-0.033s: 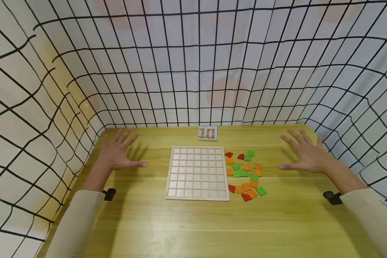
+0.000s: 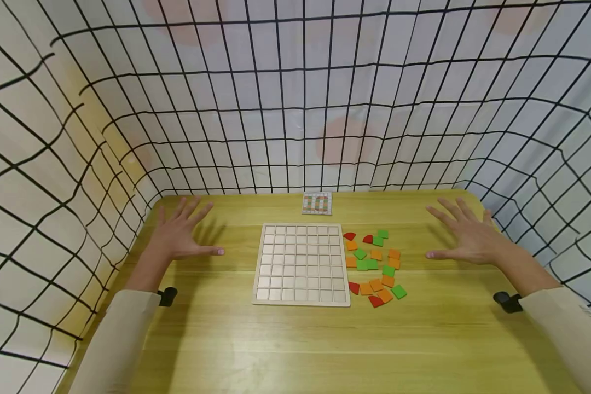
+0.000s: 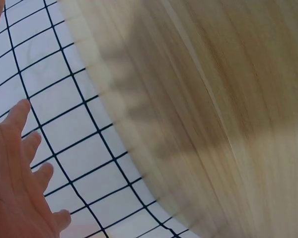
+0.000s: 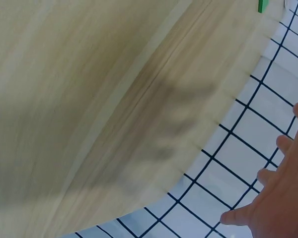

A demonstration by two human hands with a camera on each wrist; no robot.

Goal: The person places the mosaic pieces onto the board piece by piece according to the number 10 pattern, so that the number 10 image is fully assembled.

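- Fingers of the left hand are straight and fanned apart, holding nothing; its thumb points inward, toward the other hand.
- Right hand mirrors it, palm empty, fingers spread wide and thumb aimed back at the left hand.
- Shadows of the fingers fall on the wood just inward of the left hand.
- Black wrist devices sit behind each hand, at the cuffs of pale sleeves.
- Loose flat pieces lie inward from the right thumb, apart from it: orange squares, green squares and four red quarter-rounds, scattered, some touching each other.
- Pale board lies between the hands, off the left thumb and past the pieces from the right; its square recesses are all bare.
- Small card with a printed orange-and-green grid lies between the hands, beyond the board.
- Wooden table spreads beneath both hands.
- Pale wall covering crossed by black lines rises beyond the fingertips and outside each hand.
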